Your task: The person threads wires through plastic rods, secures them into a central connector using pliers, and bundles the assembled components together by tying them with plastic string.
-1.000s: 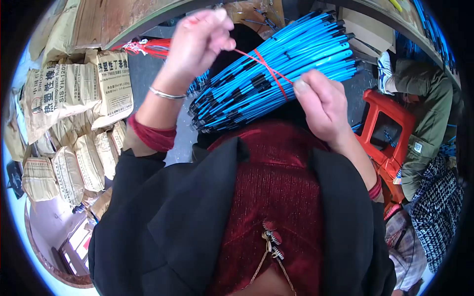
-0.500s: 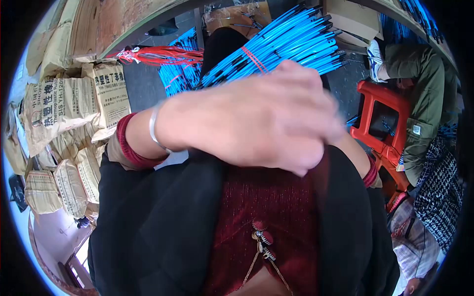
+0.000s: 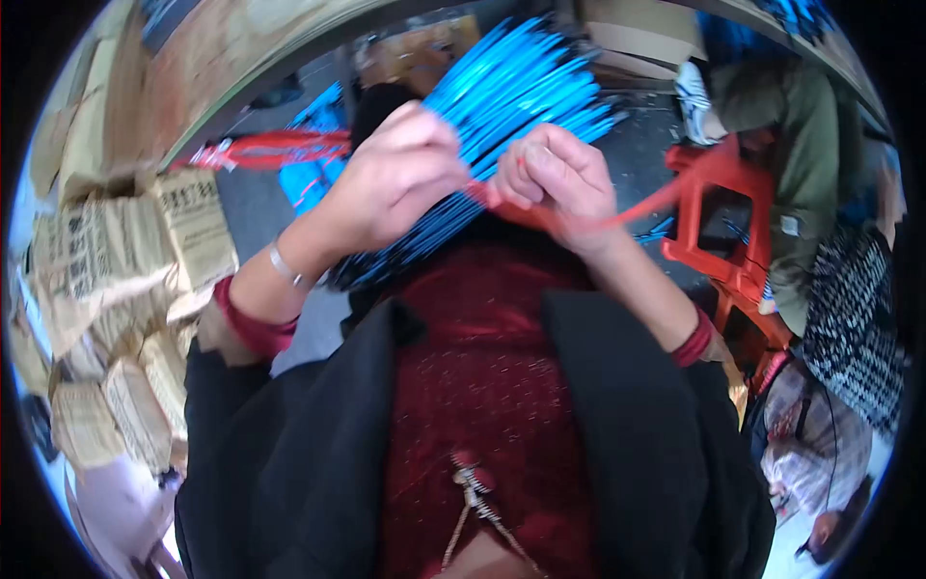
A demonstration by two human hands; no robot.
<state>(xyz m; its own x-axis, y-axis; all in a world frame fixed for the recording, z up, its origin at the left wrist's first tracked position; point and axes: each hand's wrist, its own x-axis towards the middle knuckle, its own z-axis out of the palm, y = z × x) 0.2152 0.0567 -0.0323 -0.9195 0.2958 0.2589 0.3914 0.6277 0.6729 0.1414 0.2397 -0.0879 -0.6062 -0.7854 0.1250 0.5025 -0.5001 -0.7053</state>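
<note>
A thick bundle of thin blue rods with black ends lies across my lap, fanned out toward the far side. A red plastic string runs from the bundle's near part through my right hand and trails off to the right, blurred. That hand is closed in a fist around the string. My left hand, with a silver bangle on the wrist, is closed with curled fingers on the bundle's left side. The red string shows between both hands, and its end at the left fingers is hard to make out.
More red strings hang at the table edge, over another blue bundle. Printed paper sacks are stacked at left. At right stand a red plastic stool and a seated person's green-trousered leg.
My left hand has drawn back left from across the bundle. My right hand, hidden before, now shows with the red string stretched rightward. The view has shifted slightly.
</note>
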